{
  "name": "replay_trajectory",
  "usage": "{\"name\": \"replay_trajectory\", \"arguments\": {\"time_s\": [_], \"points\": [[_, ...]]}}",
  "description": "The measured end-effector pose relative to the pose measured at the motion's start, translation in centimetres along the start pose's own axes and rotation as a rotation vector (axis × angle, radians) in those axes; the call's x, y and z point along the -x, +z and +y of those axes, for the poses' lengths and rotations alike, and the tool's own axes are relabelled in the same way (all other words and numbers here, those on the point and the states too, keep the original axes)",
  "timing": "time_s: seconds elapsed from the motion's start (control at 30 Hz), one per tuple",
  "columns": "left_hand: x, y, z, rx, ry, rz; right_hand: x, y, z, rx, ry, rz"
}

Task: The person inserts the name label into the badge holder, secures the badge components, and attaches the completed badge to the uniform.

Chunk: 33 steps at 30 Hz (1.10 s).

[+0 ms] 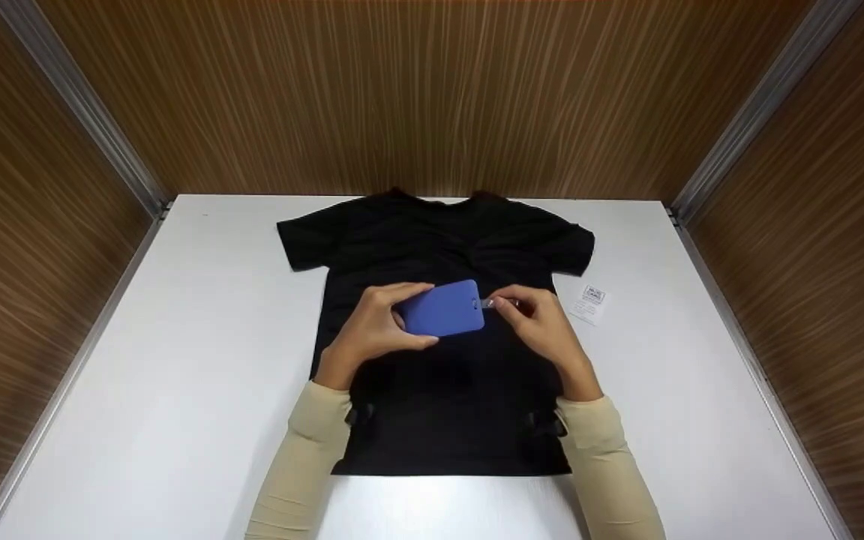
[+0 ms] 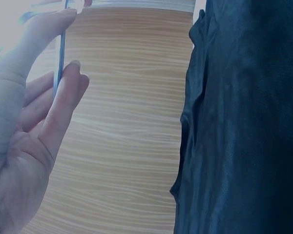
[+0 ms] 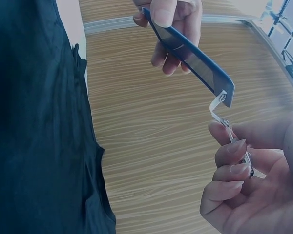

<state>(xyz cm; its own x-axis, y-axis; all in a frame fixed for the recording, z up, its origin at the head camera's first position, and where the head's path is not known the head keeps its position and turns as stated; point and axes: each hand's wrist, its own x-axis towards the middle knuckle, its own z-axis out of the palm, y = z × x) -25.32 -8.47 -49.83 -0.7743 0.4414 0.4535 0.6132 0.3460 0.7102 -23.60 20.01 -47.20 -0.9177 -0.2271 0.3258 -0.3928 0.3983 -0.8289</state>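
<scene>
A blue badge holder (image 1: 443, 309) is held above a black T-shirt (image 1: 447, 420) that lies spread on the white table. My left hand (image 1: 376, 322) grips the holder by its left end, thumb on one long edge and fingers on the other. From the slot at its right end runs a short clear strap (image 3: 216, 106) to a metal clip (image 3: 246, 158). My right hand (image 1: 541, 319) pinches that clip between thumb and fingers. In the left wrist view the holder (image 2: 60, 58) shows edge-on between thumb and fingers of the left hand (image 2: 24, 131).
A white printed card (image 1: 589, 304) lies on the table (image 1: 177, 337) by the shirt's right side, under the right sleeve. Wood-grain panels (image 1: 432, 97) with metal rails rise at the back and along both sides.
</scene>
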Motion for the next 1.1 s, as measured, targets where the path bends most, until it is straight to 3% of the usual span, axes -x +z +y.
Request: {"name": "replay_trajectory", "arguments": {"time_s": [0.2,0.37,0.6,0.7,0.93,1.1], "points": [[0.0,-0.1,-0.1,0.003,0.015,0.005,0.0,0.3,-0.3,0.029,0.024,0.010],[0.0,-0.1,-0.1,0.005,0.017,0.003,0.3,0.0,-2.7,0.039,0.015,0.001],[0.0,-0.4,0.0,-0.004,0.009,0.004,0.2,0.0,-1.6,0.030,0.022,0.003],[0.0,-0.4,0.0,-0.003,0.012,0.007,0.3,-0.1,-2.4,0.017,0.028,-0.011],[0.1,-0.6,0.1,-0.004,0.012,0.006,0.0,0.2,0.0,0.054,0.039,-0.011],[0.1,-0.9,0.1,0.004,-0.002,0.003,-0.2,0.2,0.6,0.045,0.027,-0.038]]}}
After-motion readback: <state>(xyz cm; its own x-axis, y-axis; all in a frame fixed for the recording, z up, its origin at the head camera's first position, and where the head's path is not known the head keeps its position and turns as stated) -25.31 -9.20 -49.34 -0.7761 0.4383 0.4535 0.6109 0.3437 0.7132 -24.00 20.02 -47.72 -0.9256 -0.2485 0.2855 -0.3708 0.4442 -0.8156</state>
